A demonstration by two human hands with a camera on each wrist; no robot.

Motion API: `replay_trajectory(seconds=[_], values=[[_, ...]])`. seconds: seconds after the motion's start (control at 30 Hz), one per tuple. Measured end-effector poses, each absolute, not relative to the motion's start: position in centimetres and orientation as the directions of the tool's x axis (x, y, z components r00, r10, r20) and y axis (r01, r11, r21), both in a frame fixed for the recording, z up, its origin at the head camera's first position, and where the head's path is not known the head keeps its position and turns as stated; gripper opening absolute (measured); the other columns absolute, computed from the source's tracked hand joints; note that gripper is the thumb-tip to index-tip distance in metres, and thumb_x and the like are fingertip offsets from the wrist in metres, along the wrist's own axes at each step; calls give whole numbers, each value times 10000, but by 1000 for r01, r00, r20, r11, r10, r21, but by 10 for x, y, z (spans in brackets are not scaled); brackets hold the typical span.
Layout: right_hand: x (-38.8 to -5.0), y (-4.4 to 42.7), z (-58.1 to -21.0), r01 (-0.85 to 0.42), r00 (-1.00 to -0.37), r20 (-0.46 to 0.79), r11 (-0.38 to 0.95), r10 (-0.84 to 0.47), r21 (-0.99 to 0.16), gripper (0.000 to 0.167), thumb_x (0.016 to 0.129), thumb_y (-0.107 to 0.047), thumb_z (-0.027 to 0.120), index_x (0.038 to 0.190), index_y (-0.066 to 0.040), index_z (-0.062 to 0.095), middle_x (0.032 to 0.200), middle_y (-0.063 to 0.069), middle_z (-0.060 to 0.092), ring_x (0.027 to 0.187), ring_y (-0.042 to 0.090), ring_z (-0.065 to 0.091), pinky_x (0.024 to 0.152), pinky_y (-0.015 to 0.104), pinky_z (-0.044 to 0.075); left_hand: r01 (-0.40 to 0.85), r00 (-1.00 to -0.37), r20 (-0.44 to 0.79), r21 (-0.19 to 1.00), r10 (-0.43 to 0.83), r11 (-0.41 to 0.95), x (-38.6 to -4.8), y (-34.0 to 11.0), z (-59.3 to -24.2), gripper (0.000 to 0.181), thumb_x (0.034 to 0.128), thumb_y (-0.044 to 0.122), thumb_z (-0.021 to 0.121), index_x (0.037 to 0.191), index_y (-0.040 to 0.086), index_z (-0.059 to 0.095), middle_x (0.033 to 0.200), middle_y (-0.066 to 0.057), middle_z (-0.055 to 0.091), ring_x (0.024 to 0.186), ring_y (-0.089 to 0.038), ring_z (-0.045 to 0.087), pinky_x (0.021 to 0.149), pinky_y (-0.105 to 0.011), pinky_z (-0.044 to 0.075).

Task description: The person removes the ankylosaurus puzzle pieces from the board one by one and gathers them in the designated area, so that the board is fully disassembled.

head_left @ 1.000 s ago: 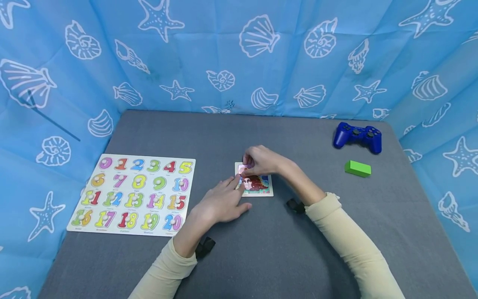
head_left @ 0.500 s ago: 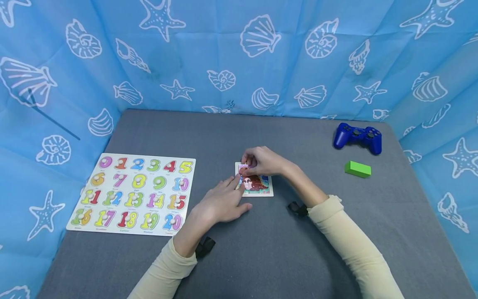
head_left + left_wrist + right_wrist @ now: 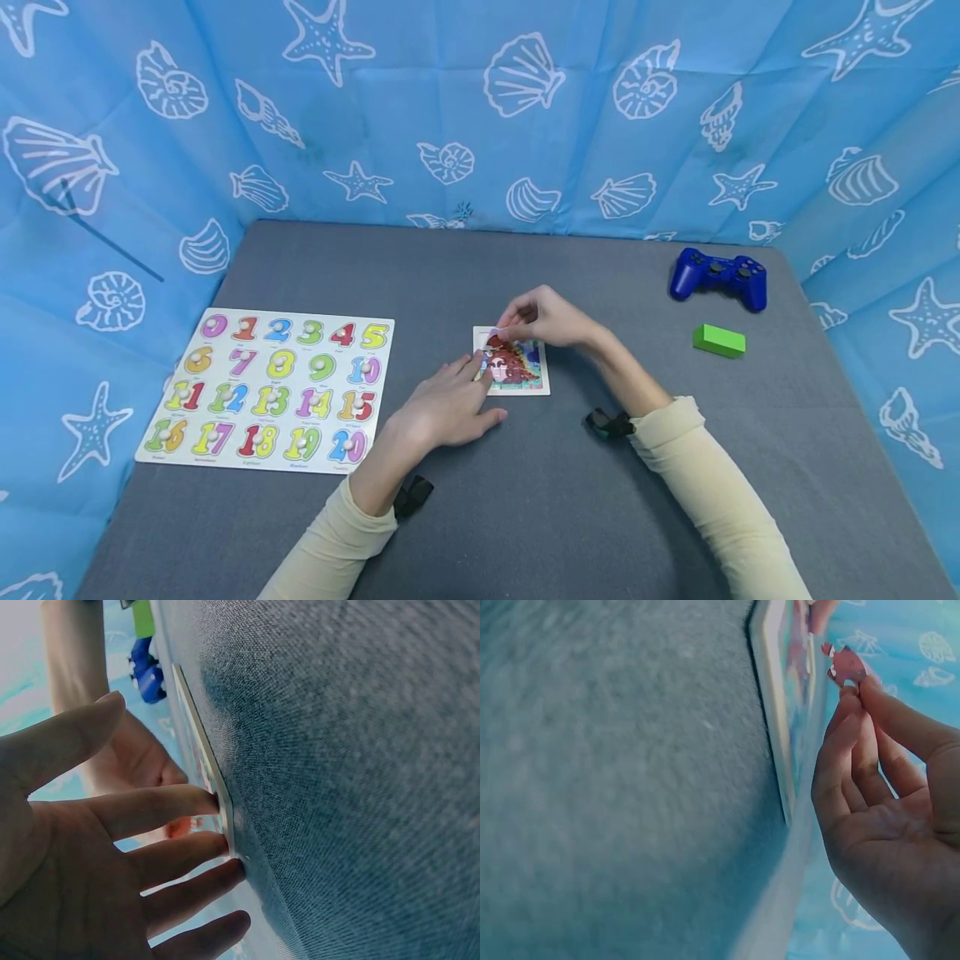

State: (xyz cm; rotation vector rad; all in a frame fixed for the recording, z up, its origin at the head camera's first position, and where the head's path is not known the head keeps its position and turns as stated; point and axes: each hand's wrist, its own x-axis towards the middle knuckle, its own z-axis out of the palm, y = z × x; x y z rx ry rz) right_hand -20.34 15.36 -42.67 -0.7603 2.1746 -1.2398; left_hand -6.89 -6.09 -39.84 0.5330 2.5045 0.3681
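Drawing back rightward since half a second ago, the right hand [image 3: 551,318] is shifting while the left hand [image 3: 448,406] is staying put. Remotely, I am seeing a grey table [image 3: 570,517] carrying everything: the number board [image 3: 248,417] is lying along its left edge, the blue controller [image 3: 717,278] is resting near its far right corner, and the small picture puzzle [image 3: 525,392] is sitting midway between its side edges. Just on the near side of the controller, the green block [image 3: 718,341] is lying well apart from both hands. Smallest of all, a reddish puzzle piece [image 3: 847,667] is hanging by the picture puzzle's far left corner, pinched between right thumb and finger; I am judging it lifted clear, but not making out its long axis. From that grip, most of the picture puzzle is lying nearward. Extended, the left hand's fingers are touching its left edge, probably standing closest in the way.
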Motion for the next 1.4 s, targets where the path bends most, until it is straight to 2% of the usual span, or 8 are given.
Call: replay_trajectory(seconds=[0.17, 0.3, 0.67, 1.03, 1.4], values=[[-206, 168, -422, -158, -704, -189, 410, -684, -898, 135, 1007, -37, 736, 1096, 56, 779, 950, 255, 786, 783, 259, 755, 750, 342, 640, 293, -776, -451, 359, 440, 886, -69, -61, -399, 726, 1112, 546, 538, 1696, 140, 389, 1841, -120, 168, 1709, -338, 208, 1370, -547, 271], [-208, 181, -418, -140, -715, -203, 422, -669, -896, 142, 1018, -24, 714, 1112, 64, 774, 981, 239, 794, 839, 256, 772, 823, 367, 656, 291, -780, -445, 363, 439, 885, -68, -60, -400, 727, 1110, 542, 544, 1693, 136, 393, 1839, -125, 172, 1707, -342, 215, 1366, -550, 281], [-217, 229, -415, -91, -768, -264, 508, -584, -857, 227, 1040, -14, 637, 1203, 78, 765, 1110, 231, 806, 910, 169, 776, 878, 323, 660, 294, -778, -443, 368, 445, 882, -66, -60, -400, 735, 1113, 545, 534, 1699, 129, 378, 1841, -128, 165, 1711, -339, 202, 1375, -533, 263], [-221, 260, -420, -26, -826, -296, 555, -480, -831, 246, 1049, -5, 637, 1230, 121, 745, 1112, 300, 791, 857, 95, 783, 827, 265, 662, 301, -787, -419, 380, 453, 874, -65, -61, -400, 733, 1112, 534, 543, 1692, 113, 389, 1837, -142, 169, 1709, -351, 202, 1371, -543, 268], [-223, 260, -419, -114, -863, -264, 676, -430, -728, 204, 1041, -45, 675, 1161, 72, 792, 1037, 241, 819, 807, 105, 767, 741, 244, 635, 310, -786, -414, 378, 459, 872, -65, -62, -400, 732, 1113, 533, 542, 1694, 115, 386, 1836, -144, 173, 1711, -350, 198, 1375, -536, 261]])
